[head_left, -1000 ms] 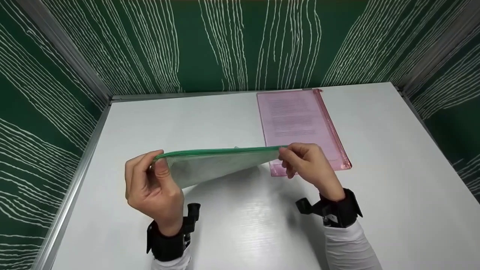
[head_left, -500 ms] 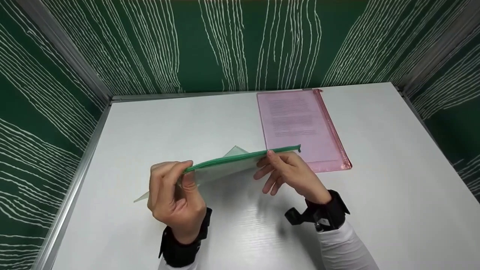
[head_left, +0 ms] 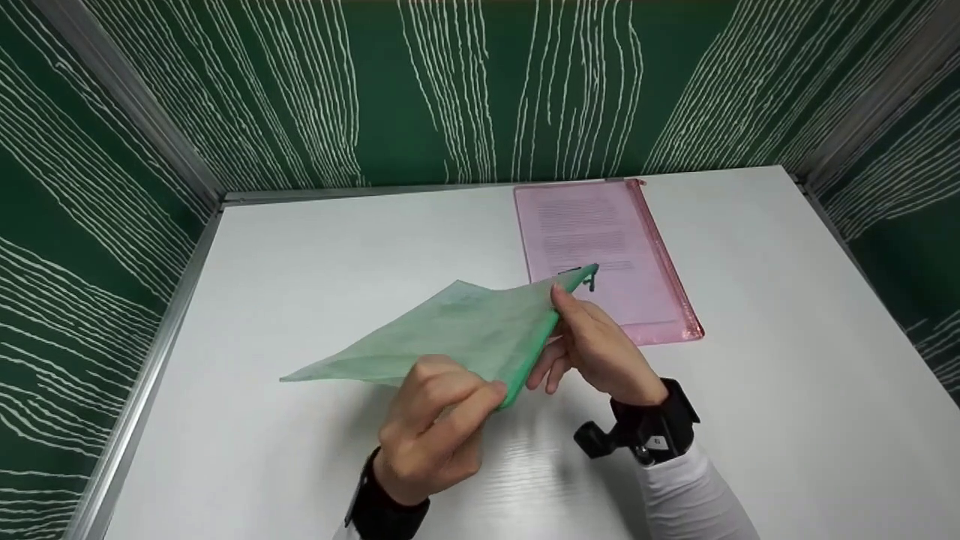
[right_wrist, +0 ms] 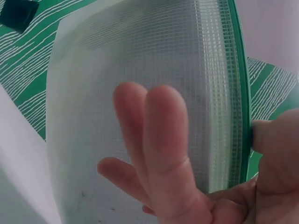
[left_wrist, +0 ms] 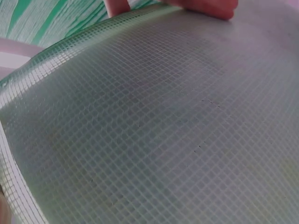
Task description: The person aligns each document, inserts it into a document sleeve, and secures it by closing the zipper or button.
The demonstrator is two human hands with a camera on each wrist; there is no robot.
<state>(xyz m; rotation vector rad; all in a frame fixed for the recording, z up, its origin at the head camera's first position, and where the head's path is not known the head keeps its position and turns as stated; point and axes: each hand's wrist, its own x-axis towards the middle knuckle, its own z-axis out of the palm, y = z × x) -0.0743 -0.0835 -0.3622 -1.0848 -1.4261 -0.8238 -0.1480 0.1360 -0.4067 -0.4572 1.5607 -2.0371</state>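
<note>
A translucent green mesh zip folder (head_left: 442, 330) is held up over the table, its green zipper edge (head_left: 534, 356) slanting toward the right. My left hand (head_left: 439, 431) pinches its near corner beside the zipper. Along the same edge, my right hand (head_left: 600, 349) holds the folder with the thumb on top, the other fingers stretched out beneath. The right wrist view has those fingers (right_wrist: 166, 126) in front of the mesh and the thumb against the green zipper. In the left wrist view, grid mesh fills most of the picture. A dark green tab (head_left: 590, 280) hangs at the zipper's far end.
A pink zip folder (head_left: 664, 330) with a printed sheet inside lies flat at the back right of the white table (head_left: 337, 240), partly covered by the green folder's far corner. Green walls (head_left: 495, 90) with white lines rise behind and at both sides.
The green folder has turned from zipper edge across to slanting, its broad face now showing. My left hand has moved right and nearer; my right hand has slid inward along the edge.
</note>
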